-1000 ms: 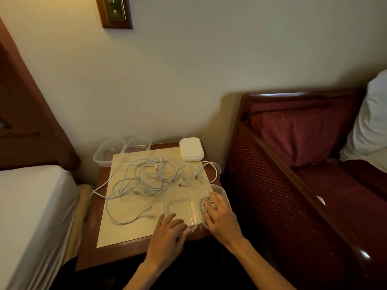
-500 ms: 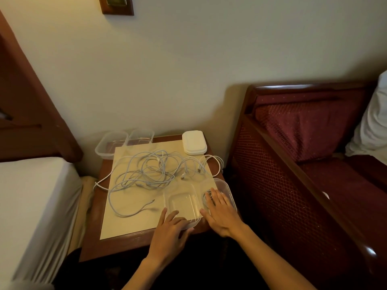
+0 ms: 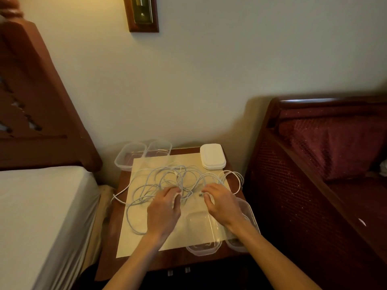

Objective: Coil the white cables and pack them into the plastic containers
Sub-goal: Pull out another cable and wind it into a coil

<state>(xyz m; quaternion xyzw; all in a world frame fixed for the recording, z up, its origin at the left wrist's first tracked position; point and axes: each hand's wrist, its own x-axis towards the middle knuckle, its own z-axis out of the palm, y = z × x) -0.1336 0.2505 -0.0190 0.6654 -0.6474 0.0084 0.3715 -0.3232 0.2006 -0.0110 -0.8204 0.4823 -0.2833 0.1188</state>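
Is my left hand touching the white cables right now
Touching. The head view shows the left hand with its fingers down in the tangle of white cables.

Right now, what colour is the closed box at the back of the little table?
White. The closed box shows best in the head view, the only view.

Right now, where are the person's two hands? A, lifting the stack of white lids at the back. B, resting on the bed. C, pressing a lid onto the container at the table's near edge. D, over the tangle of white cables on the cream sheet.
D: the left hand and right hand both reach into the tangle of white cables, fingertips at the strands.
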